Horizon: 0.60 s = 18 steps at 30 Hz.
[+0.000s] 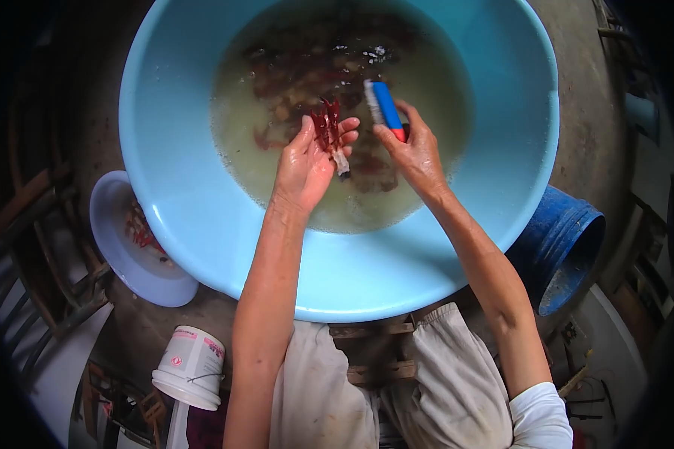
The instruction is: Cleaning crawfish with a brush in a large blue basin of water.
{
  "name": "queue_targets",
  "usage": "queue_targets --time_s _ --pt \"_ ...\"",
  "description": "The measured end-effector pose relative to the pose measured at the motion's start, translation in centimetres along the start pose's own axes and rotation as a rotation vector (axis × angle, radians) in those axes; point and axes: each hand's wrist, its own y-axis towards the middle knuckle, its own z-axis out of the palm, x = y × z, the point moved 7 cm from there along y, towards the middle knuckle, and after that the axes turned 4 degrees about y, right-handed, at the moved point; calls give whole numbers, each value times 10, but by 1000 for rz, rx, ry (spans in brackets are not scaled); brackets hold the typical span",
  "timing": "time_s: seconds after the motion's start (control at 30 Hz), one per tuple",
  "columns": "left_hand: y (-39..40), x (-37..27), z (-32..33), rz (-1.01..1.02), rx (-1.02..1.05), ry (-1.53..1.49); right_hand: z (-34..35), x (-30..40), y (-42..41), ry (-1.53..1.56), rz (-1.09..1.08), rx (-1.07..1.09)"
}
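Note:
A large light-blue plastic basin [365, 275] with murky water stands before me. Dark red and pale pieces, blurred by the water, lie at its far side. Over the water, my left hand [309, 163] is palm up and holds a red crayfish [327, 129] with claws pointing away and a pale underside showing. My right hand [415, 146], to the right of it, grips a small brush [388, 106] with a blue and red handle and white bristles facing left. The bristles and the crayfish are apart.
A pale-blue basin [104, 224] with red and pale pieces stands at the left. Below it is a white plastic bucket [194, 359] bearing writing. An open blue barrel [545, 241] lies at the right. Wooden chair-like frames [39, 185] stand at the far left.

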Motion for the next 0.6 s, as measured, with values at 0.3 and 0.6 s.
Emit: queue_targets --time_s 0.3,0.6 --pt "-2 -12 1 193 -43 -44 63 -17 -32 791 548 479" --pt "8 25 -52 -9 -338 162 65 -49 -21 691 581 413"
